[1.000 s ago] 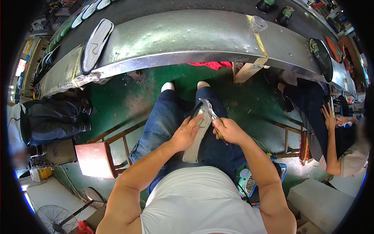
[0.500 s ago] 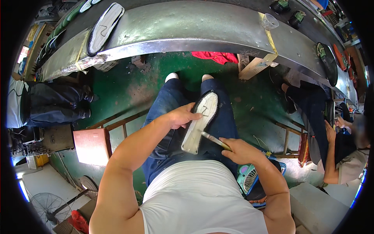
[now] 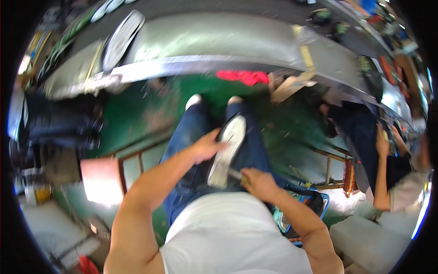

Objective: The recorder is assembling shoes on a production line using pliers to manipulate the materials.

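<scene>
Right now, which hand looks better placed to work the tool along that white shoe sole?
Probably the right hand: it grips the small tool at the near end of the white sole. The left hand is busy steadying the sole on the lap.

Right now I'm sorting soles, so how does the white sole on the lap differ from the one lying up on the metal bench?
The lap sole is held by the left hand, with the right hand at its near end; the bench sole lies untouched. The lap sole points away from the person; the bench sole lies slanted. Both look pale and elongated.
</scene>
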`<act>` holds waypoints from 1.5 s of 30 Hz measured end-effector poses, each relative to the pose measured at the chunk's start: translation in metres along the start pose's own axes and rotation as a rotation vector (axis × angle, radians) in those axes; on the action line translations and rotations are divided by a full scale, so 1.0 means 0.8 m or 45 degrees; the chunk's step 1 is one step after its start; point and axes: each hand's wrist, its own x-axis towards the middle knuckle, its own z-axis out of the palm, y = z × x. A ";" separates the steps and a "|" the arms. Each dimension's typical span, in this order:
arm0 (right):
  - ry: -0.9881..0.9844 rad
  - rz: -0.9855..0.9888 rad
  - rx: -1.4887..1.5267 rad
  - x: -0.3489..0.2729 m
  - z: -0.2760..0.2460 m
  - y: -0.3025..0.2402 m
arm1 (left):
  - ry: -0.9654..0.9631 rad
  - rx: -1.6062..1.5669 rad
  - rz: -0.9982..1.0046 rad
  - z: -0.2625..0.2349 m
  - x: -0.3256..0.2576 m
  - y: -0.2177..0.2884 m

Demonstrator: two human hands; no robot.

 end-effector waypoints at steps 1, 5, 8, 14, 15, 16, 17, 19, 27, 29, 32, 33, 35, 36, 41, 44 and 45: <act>-0.154 -0.032 -0.232 -0.011 0.002 0.012 | 0.056 0.051 0.103 0.009 -0.004 0.004; -0.575 0.131 0.040 0.005 0.018 0.019 | 0.276 -0.019 0.022 0.019 -0.015 -0.076; -0.515 0.219 0.080 -0.011 -0.007 -0.011 | 0.008 -0.345 -0.362 0.018 -0.075 -0.096; -0.353 0.058 -0.109 -0.030 -0.011 0.005 | -0.028 -0.382 -0.461 0.051 -0.056 -0.063; -0.307 0.023 -0.119 -0.029 -0.004 0.007 | 0.072 -0.467 -0.287 0.057 -0.058 -0.069; -0.262 -0.011 -0.126 -0.027 -0.002 0.007 | 0.171 -0.549 -0.114 0.058 -0.058 -0.075; -0.266 -0.098 -0.189 -0.029 -0.011 0.003 | 0.199 -0.558 -0.071 0.059 -0.054 -0.079; -0.235 -0.127 -0.200 -0.018 0.004 0.014 | 0.218 -0.537 -0.097 0.057 -0.055 -0.077; -0.503 -0.010 -0.261 -0.039 -0.001 0.023 | 0.396 -0.248 -0.021 0.055 -0.049 -0.113; -0.640 -0.091 -0.100 -0.033 -0.011 0.062 | 0.241 0.017 -0.069 0.044 -0.056 -0.121; -0.891 -0.031 0.168 -0.020 -0.051 0.031 | 0.017 0.027 0.011 0.049 -0.087 -0.080; -0.613 -0.045 0.345 -0.016 -0.056 0.011 | 0.087 -0.032 -0.001 0.033 -0.058 -0.147; -0.218 0.027 0.536 -0.002 -0.041 -0.015 | -0.015 0.259 -0.036 0.040 -0.075 -0.095; -0.238 0.004 0.530 0.005 -0.022 -0.006 | -0.029 0.392 -0.047 0.039 -0.074 -0.088; -0.158 0.061 0.391 0.057 -0.034 0.007 | 0.212 0.667 0.171 0.000 -0.024 -0.120; 0.263 -0.092 0.513 0.088 -0.010 0.026 | 0.297 0.112 0.349 0.001 0.033 -0.120; 0.038 0.096 0.540 0.093 -0.024 0.024 | 0.190 -0.185 0.216 -0.001 0.038 -0.101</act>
